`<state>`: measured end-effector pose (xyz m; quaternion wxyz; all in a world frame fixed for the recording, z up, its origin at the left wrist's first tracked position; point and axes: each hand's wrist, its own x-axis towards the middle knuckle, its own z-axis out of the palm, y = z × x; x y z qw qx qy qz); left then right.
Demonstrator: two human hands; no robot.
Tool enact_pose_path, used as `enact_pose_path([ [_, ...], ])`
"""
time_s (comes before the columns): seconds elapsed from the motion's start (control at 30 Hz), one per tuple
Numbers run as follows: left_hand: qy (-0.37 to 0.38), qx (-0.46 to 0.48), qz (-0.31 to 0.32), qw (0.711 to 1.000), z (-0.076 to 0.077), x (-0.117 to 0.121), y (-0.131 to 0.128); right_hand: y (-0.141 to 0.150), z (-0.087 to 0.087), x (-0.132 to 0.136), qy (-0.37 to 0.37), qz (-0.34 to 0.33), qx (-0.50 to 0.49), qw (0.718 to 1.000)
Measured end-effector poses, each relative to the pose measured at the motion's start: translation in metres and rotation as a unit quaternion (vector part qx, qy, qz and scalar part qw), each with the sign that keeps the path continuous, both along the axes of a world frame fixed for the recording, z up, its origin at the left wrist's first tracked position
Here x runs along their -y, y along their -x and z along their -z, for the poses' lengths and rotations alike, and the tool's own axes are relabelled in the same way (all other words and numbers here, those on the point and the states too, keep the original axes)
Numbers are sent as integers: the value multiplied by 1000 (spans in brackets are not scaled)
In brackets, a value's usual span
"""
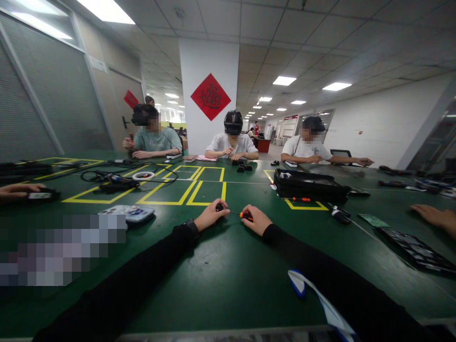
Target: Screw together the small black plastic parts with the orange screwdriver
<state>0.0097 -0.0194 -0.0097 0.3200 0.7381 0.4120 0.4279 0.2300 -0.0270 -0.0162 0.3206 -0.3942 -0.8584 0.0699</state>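
- Between the two hands runs a screwdriver (245, 216): a thin, straight, metallic-looking shaft and a stubby handle in bright orange and black
- Around that handle the right hand (258, 221) is closed, fingers bent, with the shaft pointing at the left hand (210, 214)
- Pinched in the left hand is a small dark piece (219, 207), rounded where it shows, the rest covered by fingers; whether the shaft's tip touches it, I cannot tell
- Under both hands, a smooth green tabletop (213, 294) with a soft sheen
- Beyond the left hand, flat yellow tape (160, 204) laid in rectangles
- Left of the left hand, a flat case (133, 213) with rounded corners and a shiny printed top
- Beyond the right hand and to its right, a long black box (313, 192)
- Well right of the right hand, a thin green circuit board (373, 220) beside a dark, patchy panel (416, 248)
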Motion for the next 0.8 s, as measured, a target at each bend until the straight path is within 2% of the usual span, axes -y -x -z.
enact_pose_path([
  [0.3, 6, -1, 2, 1000, 1, 0, 1, 0, -2, -2, -21, 11, 32, 999],
  [0.8, 5, -2, -1, 1000, 0, 0, 1, -1, 1, -1, 6, 2, -12, 1000],
])
